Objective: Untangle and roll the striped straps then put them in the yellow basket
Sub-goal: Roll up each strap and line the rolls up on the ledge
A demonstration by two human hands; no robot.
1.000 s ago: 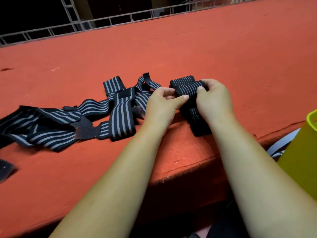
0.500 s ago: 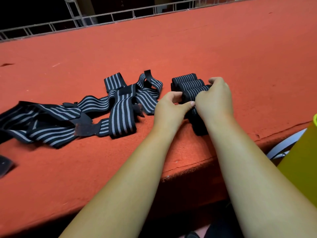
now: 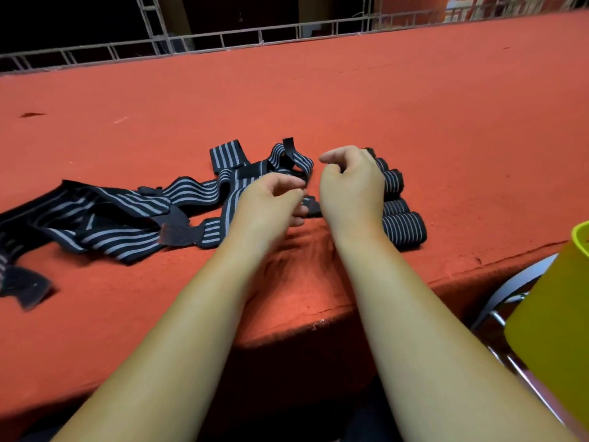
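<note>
Red cloth covers the table (image 3: 382, 100), which fills most of the head view. A metal railing (image 3: 223, 39) runs along its far edge, with darkness beyond.

Tangled striped straps (image 3: 127, 218), black with grey stripes, lie in a loose heap on the left and centre of the table. One dark strap end (image 3: 25, 287) lies at the lower left, near the table's front edge.

Rolled straps (image 3: 404, 229) lie together on the table at centre right, partly hidden behind the right hand. They are well apart from the yellow basket (image 3: 554, 330), which stands off the table at the right edge of the view. A metal frame (image 3: 510, 291) shows beside the basket; what it belongs to cannot be told.

Left hand (image 3: 274, 202): over the near end of the tangled straps, fingers loosely curled, thumb and forefinger tips close together, nothing seen held.

Right hand (image 3: 350, 186): just in front of the rolled straps, fingers loosely curled, thumb apart from forefinger, nothing seen held. Whether it touches the rolls cannot be told.
</note>
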